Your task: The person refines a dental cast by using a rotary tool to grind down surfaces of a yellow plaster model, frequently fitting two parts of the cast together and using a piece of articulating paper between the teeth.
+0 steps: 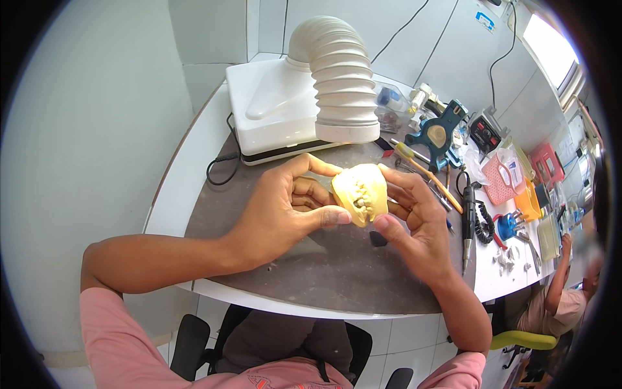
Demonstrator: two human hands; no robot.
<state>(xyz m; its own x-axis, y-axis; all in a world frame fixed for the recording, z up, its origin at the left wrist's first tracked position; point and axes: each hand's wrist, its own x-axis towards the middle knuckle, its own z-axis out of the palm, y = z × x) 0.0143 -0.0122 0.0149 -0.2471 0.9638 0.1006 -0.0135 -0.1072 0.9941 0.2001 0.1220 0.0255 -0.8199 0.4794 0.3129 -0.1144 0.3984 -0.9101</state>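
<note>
Between both hands, above the dark mat (pixel 304 279), I hold a pale yellow dental model (pixel 363 188) with rows of teeth showing on its near side. My left hand (pixel 285 204) grips its left side, thumb low and index finger at the top. On the opposite side, my right hand (pixel 414 217) closes with its thumb at the lower right edge and fingers behind. The fingertips at the back of the model are partly hidden. A small dark piece (pixel 378 239) lies on the mat just below the model.
A white suction unit with a ribbed hose (pixel 343 84) stands behind my hands. To the right lie a wooden-handled brush (pixel 431 175), a black handpiece (pixel 468 220) and a teal articulator (pixel 440 133). Farther right are a pink basket (pixel 502 181) and a seated person (pixel 551 305).
</note>
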